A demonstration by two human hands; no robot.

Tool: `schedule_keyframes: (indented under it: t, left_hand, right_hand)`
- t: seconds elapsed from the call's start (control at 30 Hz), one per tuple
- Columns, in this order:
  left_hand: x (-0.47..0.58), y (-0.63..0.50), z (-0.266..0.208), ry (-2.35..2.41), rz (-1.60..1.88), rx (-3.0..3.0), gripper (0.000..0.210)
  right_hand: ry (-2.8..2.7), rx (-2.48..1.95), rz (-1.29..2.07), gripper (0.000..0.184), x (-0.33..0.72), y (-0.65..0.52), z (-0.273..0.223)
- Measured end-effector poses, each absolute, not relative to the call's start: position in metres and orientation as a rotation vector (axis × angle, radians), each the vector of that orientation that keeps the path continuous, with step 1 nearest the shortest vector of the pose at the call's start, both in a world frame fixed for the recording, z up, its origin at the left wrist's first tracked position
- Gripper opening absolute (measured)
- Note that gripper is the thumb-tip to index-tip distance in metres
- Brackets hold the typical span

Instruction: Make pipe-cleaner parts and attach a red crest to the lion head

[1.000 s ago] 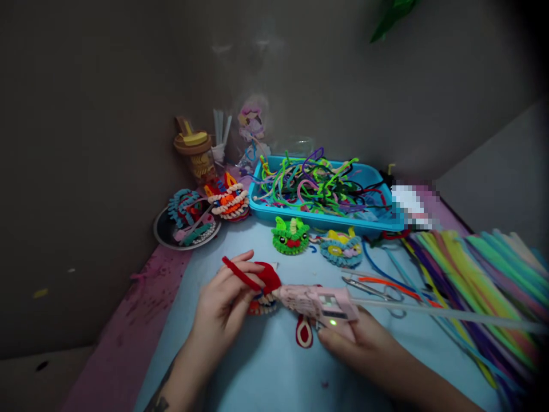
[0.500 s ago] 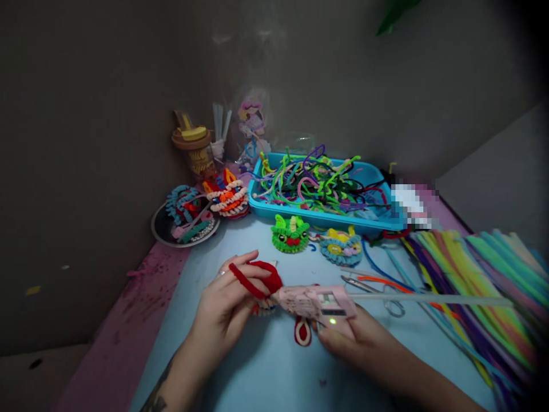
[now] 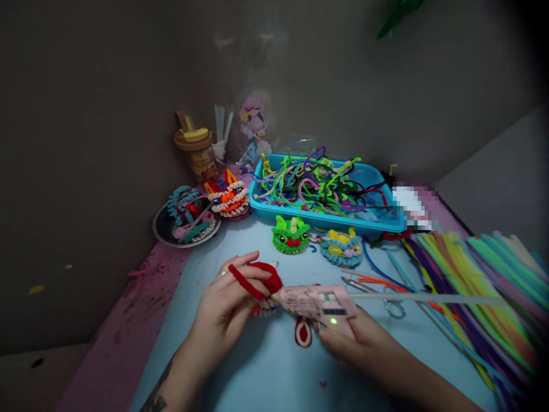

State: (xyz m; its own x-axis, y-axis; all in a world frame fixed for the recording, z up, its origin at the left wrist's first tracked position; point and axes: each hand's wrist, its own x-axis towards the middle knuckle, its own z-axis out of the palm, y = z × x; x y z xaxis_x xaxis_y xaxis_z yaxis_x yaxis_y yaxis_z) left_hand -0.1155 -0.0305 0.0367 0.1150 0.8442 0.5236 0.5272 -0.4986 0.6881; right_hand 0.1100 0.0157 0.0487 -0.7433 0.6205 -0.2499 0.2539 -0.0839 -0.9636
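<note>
My left hand point(image 3: 234, 294) is closed round a red pipe-cleaner piece point(image 3: 271, 276); a red strand loops over its fingers. Beneath, a bit of white and orange trim shows, partly hidden by the fingers. In my right hand point(image 3: 349, 337) is a pink hot glue gun point(image 3: 321, 303), its green light lit and a long clear glue stick point(image 3: 424, 297) sticking out of the back. The gun's nozzle meets the red piece, or lies just in front of it. On the mat below the gun lies a red and white teardrop shape point(image 3: 303, 333).
Behind my hands sit a green pipe-cleaner head point(image 3: 290, 236) and a blue and yellow one point(image 3: 342, 249). A blue tray point(image 3: 326, 218) of tangled pipe cleaners stands further back. Scissors point(image 3: 394, 309) and bundled pipe cleaners point(image 3: 467, 286) lie right; a metal bowl point(image 3: 159, 232) and a cup point(image 3: 199, 151) stand left.
Both hands, the glue gun and the red piece hold nearly the same positions. The whole view has shifted very slightly.
</note>
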Motion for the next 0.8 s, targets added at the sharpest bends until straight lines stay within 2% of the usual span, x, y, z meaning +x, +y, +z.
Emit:
schedule_keyframes:
  t: [0.17, 0.5, 0.8]
  left_hand:
    - [-0.115, -0.031, 0.037, 1.358, 1.337, 2.052, 0.019]
    - [-0.117, -0.031, 0.034, 1.34, 1.363, 2.046, 0.019]
    - [-0.117, -0.031, 0.036, 1.375, 1.378, 2.057, 0.021]
  right_hand:
    - [-1.958, -0.927, 1.841, 0.04, 0.111, 0.017, 0.049]
    - [-1.883, -0.982, 1.828, 0.045, 0.121, 0.013, 0.032]
    - [-1.897, -1.009, 1.802, 0.045, 0.119, 0.016, 0.037]
